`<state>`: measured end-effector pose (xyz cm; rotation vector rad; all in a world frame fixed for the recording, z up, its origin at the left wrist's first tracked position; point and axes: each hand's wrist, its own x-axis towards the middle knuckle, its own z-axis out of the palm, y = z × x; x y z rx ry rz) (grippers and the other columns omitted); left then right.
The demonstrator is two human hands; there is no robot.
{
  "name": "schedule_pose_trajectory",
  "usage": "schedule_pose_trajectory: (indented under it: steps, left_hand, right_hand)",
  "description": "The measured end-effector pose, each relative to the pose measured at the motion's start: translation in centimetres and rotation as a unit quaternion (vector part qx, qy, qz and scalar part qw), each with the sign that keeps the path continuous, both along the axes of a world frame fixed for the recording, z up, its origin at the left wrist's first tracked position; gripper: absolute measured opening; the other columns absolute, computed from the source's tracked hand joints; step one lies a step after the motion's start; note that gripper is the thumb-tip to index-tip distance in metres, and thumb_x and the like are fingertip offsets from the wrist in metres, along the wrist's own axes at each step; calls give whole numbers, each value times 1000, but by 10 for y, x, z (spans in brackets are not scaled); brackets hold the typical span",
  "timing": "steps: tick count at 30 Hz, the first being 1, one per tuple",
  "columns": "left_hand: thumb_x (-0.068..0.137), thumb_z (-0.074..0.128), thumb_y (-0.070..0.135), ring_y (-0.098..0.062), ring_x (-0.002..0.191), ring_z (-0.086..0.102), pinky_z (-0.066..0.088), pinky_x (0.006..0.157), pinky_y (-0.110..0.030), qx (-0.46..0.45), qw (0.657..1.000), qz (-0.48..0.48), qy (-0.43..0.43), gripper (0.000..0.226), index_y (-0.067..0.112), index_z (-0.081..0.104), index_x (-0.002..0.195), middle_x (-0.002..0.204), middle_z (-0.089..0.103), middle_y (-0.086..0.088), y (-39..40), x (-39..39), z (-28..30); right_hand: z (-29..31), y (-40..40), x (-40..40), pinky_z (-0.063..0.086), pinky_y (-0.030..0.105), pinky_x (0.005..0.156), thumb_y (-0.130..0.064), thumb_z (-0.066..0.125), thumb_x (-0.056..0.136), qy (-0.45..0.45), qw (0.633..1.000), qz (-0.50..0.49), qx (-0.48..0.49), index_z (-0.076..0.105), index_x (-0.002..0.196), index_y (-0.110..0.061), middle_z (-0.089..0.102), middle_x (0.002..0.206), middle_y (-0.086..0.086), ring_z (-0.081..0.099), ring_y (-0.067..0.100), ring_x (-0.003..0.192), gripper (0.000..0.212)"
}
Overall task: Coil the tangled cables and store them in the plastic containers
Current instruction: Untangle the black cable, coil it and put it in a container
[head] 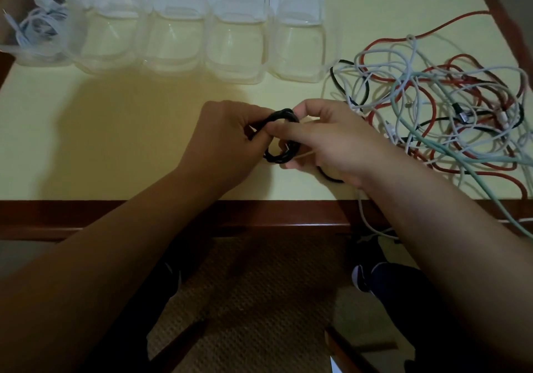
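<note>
Black coil [281, 137] sits pinched between our left hand [230, 139] and right hand [326, 141] above the table [144, 141], and its loops could spring open if either grip slackens before reaching a container [297, 52].

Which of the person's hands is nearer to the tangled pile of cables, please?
Right. The right hand sits at the pile of cables' near-left edge, gripping the black coil. The left hand grips the coil's other side, farther from the pile.

bare table [129, 141] left of centre, container row [184, 26] behind, cable tangle [447, 107] crowding right
</note>
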<state>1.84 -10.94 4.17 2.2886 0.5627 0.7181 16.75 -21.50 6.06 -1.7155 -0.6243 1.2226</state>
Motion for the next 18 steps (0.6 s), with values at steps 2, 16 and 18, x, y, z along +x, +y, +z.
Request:
schedule_pose_trajectory:
  steps: [2, 16, 18]
  left_hand:
    - [94, 71, 23, -15, 60, 65, 47, 55, -29, 2, 1000, 11, 10, 15, 20, 83, 102, 71, 75, 4, 4, -1, 0]
    - [78, 84, 19, -12, 61, 70, 56, 57, -26, -49, 998, 10, 31, 9, 16, 81, 86, 70, 74, 4, 35, -24, 9]
    - [80, 85, 16, -9, 66, 73, 60, 63, -27, -76, 996, -4, 41, 9, 15, 80, 88, 74, 76, 5, 38, -37, 2]
  right_hand:
    - [2, 0, 2, 66, 38, 76, -13, 82, 89, -42, 999, 2, -1, 69, 102, -3, 71, 89, 18, 75, 33, 80, 21]
    - [11, 17, -2, 64, 31, 75, 0, 81, 83, -147, 985, 86, -2, 79, 89, -13, 69, 69, -5, 76, 15, 71, 14]
    - [6, 21, -7, 63, 36, 81, -3, 84, 82, -105, 987, 116, -22, 79, 91, -13, 71, 76, 2, 74, 19, 75, 14]
